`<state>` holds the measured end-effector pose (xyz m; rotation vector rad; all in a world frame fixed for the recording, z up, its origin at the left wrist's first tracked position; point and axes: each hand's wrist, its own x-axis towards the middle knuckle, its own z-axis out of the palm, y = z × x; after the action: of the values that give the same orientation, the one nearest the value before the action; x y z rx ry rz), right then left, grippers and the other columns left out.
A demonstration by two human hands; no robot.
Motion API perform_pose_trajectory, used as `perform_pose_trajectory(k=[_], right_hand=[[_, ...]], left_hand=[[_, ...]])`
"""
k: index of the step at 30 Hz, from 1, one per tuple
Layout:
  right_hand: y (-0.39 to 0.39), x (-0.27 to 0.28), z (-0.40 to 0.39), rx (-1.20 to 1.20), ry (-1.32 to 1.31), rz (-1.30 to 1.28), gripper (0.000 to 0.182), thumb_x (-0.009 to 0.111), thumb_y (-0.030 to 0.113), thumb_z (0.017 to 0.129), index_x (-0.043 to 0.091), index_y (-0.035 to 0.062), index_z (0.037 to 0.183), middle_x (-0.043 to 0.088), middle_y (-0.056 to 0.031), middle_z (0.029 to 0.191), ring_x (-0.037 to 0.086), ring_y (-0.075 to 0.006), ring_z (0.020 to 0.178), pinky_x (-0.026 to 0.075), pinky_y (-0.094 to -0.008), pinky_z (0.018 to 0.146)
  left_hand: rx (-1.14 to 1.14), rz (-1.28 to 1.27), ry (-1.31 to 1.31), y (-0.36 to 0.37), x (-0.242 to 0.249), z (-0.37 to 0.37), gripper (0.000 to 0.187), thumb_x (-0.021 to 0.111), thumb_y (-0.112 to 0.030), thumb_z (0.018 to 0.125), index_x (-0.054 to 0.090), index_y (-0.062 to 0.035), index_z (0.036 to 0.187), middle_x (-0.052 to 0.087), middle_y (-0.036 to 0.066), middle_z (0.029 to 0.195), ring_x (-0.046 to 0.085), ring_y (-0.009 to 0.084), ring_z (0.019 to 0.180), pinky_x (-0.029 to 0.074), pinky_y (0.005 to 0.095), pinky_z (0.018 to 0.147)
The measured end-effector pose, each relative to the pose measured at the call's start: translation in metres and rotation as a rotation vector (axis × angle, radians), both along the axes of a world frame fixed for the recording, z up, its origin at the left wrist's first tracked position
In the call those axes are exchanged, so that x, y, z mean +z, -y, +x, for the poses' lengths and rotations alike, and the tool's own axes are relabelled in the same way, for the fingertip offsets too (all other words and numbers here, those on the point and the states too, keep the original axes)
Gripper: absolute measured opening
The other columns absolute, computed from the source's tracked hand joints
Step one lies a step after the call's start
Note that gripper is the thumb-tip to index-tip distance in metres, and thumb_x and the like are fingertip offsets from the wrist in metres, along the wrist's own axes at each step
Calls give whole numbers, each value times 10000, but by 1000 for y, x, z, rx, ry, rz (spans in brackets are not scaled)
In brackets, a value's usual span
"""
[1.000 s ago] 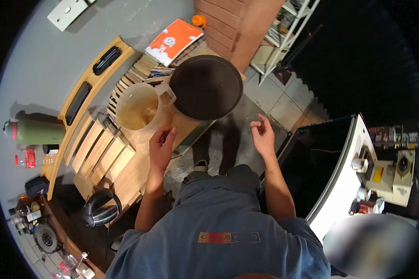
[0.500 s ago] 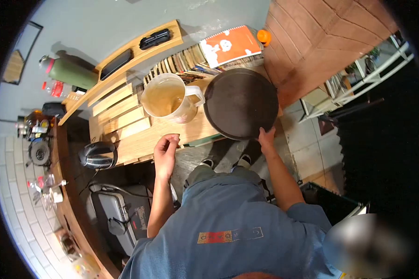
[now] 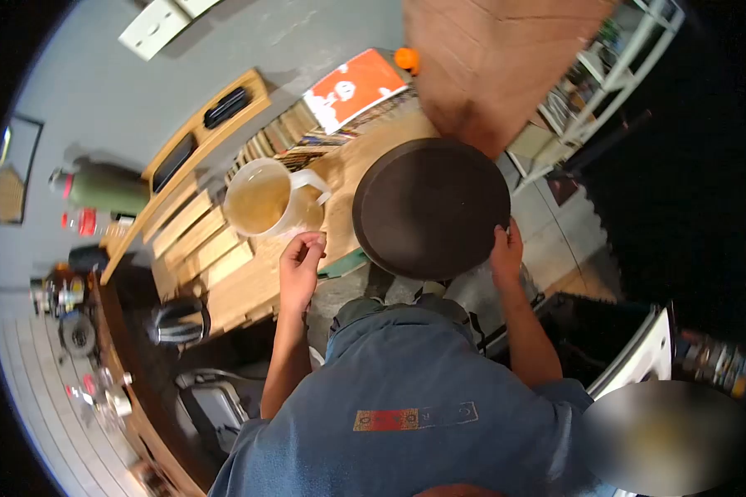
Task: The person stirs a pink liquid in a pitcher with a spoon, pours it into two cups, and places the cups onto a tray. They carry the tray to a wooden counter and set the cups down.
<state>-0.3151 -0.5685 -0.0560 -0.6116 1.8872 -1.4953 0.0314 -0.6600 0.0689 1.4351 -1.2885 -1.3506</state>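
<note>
A round dark brown tray [image 3: 431,209] hangs in front of me, past the near edge of the wooden table [image 3: 261,277]. My right hand [image 3: 506,253] grips its right rim, thumb on the upper face. Just below the pitcher, my left hand [image 3: 302,267] is closed with thumb and index pinched together; whatever it may hold is too small to make out. The translucent plastic pitcher [image 3: 261,199] stands on the table, part-filled with a yellowish-brown liquid, its handle toward the tray.
Behind the pitcher lies a row of books [image 3: 282,137] with an orange notebook [image 3: 355,89] on top. A black kettle [image 3: 179,320] stands at the table's left end. A wooden shelf [image 3: 215,132] holds dark cases, near a green bottle [image 3: 108,192]. A brick column [image 3: 489,66] rises behind the tray.
My right hand has drawn the tray back from the table toward my body, to the right of the pitcher. The view has turned slightly. My left hand keeps its pinch near the pitcher.
</note>
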Motion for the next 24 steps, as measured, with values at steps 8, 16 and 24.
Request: perform_pose_trajectory(k=[8, 16, 24], right_hand=[[-125, 98, 54, -269, 201, -266, 387, 437, 96, 963, 440, -42, 1325, 580, -91, 1212, 548, -158, 1078, 402, -274, 944], [-236, 89, 180, -625, -6, -176, 392, 424, 111, 972, 437, -20, 1341, 554, -74, 1260, 495, -144, 1156, 350, -271, 1002], [-335, 107, 254, -1048, -333, 221, 357, 392, 124, 970, 481, -35, 1277, 642, -180, 1073, 607, -192, 1006, 449, -300, 876]], left_hand=[[-443, 56, -127, 37, -4, -41, 477, 601, -293, 920, 461, -3, 1271, 557, 101, 1158, 535, 145, 981, 428, 263, 824], [-812, 311, -221, -5, -17, -56, 547, 552, -334, 946, 416, -4, 1360, 493, 103, 1327, 461, 186, 1202, 350, 301, 1015], [-1241, 223, -6, -87, -11, -129, 531, 482, -377, 972, 422, -23, 1363, 509, 88, 1306, 476, 186, 1184, 360, 296, 990]])
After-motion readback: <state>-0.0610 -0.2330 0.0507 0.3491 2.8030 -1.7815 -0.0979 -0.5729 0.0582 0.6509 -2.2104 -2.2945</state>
